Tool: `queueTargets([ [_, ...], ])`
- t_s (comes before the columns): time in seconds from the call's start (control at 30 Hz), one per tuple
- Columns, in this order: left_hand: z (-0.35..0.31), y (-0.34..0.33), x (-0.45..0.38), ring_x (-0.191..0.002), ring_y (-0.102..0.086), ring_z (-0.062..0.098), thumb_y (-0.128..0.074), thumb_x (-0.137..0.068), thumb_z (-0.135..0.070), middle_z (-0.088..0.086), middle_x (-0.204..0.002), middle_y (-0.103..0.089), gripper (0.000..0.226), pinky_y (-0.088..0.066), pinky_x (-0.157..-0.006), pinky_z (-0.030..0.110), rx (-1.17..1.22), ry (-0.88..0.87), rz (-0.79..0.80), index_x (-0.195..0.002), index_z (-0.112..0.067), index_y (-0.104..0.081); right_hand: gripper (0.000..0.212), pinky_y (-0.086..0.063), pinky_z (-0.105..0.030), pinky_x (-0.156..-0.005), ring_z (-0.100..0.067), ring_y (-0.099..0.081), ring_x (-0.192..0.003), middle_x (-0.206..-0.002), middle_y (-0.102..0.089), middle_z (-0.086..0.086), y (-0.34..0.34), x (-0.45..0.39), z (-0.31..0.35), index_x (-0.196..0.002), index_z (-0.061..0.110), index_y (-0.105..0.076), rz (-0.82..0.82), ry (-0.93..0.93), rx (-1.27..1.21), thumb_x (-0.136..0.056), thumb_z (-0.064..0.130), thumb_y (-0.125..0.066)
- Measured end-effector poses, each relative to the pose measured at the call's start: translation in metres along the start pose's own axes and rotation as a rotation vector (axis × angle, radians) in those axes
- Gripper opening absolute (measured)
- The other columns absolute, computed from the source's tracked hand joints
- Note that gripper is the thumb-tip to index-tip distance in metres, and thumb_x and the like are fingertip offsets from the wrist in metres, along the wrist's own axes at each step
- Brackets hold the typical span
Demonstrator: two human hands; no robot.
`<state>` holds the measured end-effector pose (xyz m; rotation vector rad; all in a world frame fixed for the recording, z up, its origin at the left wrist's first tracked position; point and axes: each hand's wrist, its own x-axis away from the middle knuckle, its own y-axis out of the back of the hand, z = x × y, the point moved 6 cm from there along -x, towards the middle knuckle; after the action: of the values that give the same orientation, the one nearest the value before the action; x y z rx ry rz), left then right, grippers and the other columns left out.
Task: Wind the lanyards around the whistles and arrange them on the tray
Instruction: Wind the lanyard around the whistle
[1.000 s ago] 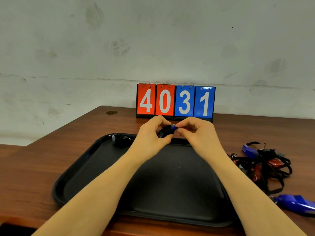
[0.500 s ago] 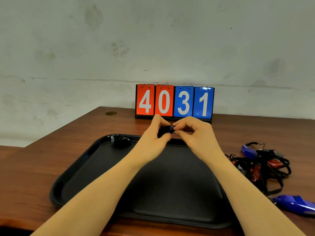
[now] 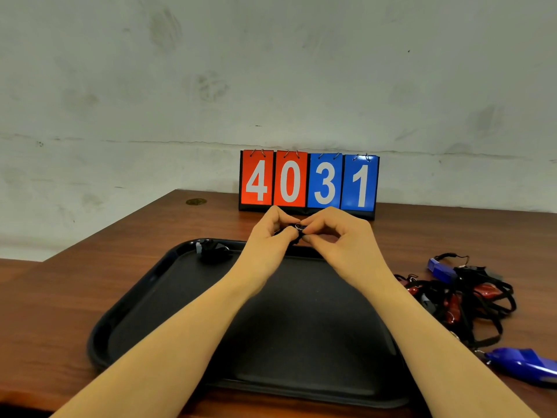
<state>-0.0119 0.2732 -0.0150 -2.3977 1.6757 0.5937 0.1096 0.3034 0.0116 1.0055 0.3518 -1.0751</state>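
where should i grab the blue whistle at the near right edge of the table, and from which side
Take the blue whistle across its broad blue body, coming down from above. It lies flat on the table, clear of the tangled pile; its lanyard end points left toward the pile, so avoid that side.

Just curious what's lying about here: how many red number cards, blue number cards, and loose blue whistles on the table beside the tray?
Red number cards: 2
Blue number cards: 2
Loose blue whistles on the table: 2
Total: 6
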Motion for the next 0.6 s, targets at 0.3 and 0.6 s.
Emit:
queueTargets([
  [0.3, -0.008, 0.0, 0.001, -0.09, -0.058, 0.007, -0.054, -0.09, -0.01, -0.001, -0.093, -0.062, 0.005, -0.044, -0.075, 0.014, -0.212, -0.093, 0.0, -0.091, -0.015, -0.055, 0.011, -0.05, -0.019, -0.082, -0.005, -0.063, -0.087, -0.088, -0.068, 0.004, 0.002, -0.001, -0.01, -0.088, 0.016, -0.067, 0.002, -0.151, -0.084, -0.08, 0.01, -0.068],
  [0.6, -0.007, -0.001, 0.002, -0.09, -0.055, 0.002, -0.052, -0.091, -0.014, -0.007, -0.092, -0.06, 0.003, -0.04, -0.07, 0.01, -0.334, -0.102, 0.028, -0.094, -0.014, -0.055, 0.012, -0.047, -0.01, -0.077, -0.003, -0.059, -0.085, -0.089, -0.063, 0.006, -0.002, -0.001, -0.007, -0.093, 0.015, -0.065, 0.066, -0.103, 0.056, -0.081, 0.012, -0.068],
])
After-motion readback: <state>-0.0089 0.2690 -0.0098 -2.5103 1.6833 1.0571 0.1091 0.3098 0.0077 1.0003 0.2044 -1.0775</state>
